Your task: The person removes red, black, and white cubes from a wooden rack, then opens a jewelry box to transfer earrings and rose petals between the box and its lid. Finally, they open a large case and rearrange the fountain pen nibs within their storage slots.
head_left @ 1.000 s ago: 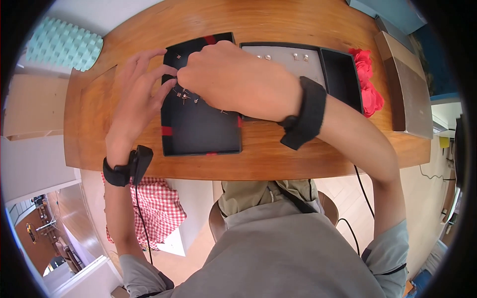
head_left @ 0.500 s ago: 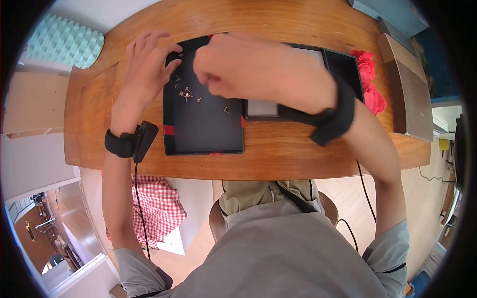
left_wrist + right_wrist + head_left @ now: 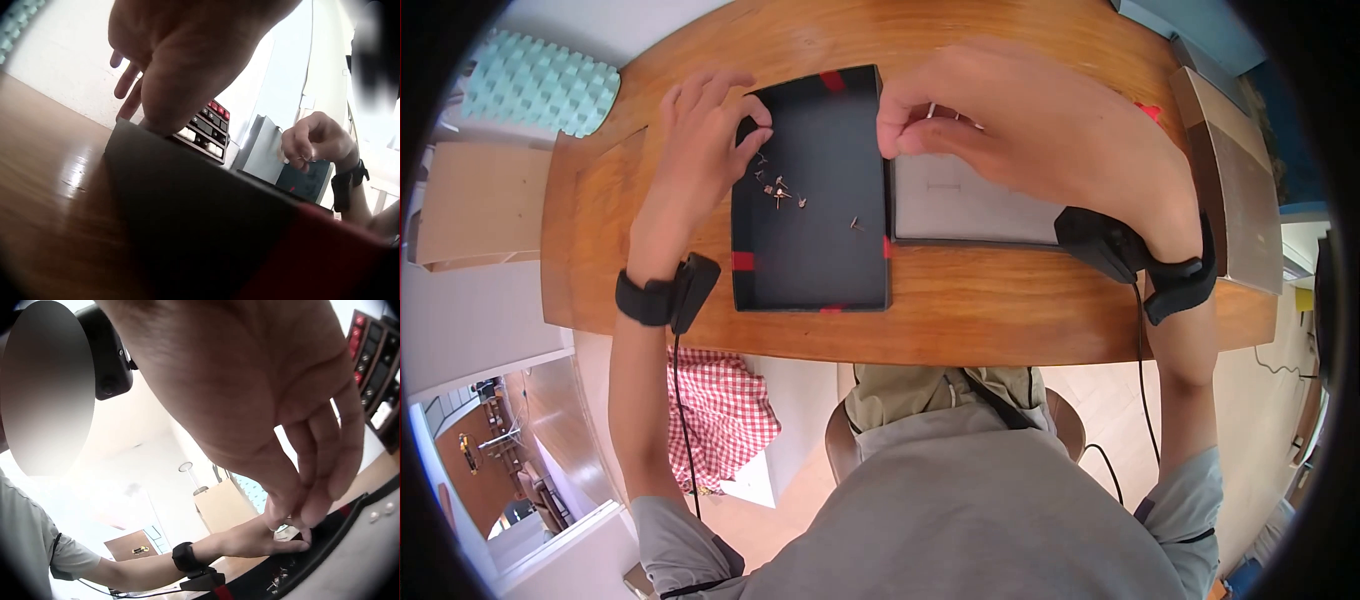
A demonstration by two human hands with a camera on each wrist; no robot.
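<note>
In the head view my right hand (image 3: pixel 1010 125) is over a grey-lined tray (image 3: pixel 990 205), thumb and forefinger pinched together. Between those fingertips, in the right wrist view, shows a small metallic piece (image 3: pixel 289 520), apparently an earring, mostly hidden by the fingers. My left hand (image 3: pixel 700 150) hovers at the left edge of a shallow black box (image 3: pixel 810 265) with red bands, its thumb and forefinger loosely bent towards each other. Several small stud earrings (image 3: pixel 780 190) lie scattered inside the box, and one earring (image 3: pixel 855 223) lies apart to the right. Two pearl earrings (image 3: pixel 382 511) sit on the grey lining.
All this stands on a wooden table (image 3: pixel 960 340). A brown cardboard box (image 3: pixel 1245 190) is at the right end. Past the left end are a mint-green studded object (image 3: pixel 545 85) and another cardboard box (image 3: pixel 485 205). Cables hang from both wrist cameras.
My right hand has moved right, away from the left hand and the black box, to over the grey tray. The left hand stays at the box's left edge, thumb and forefinger closer together.
</note>
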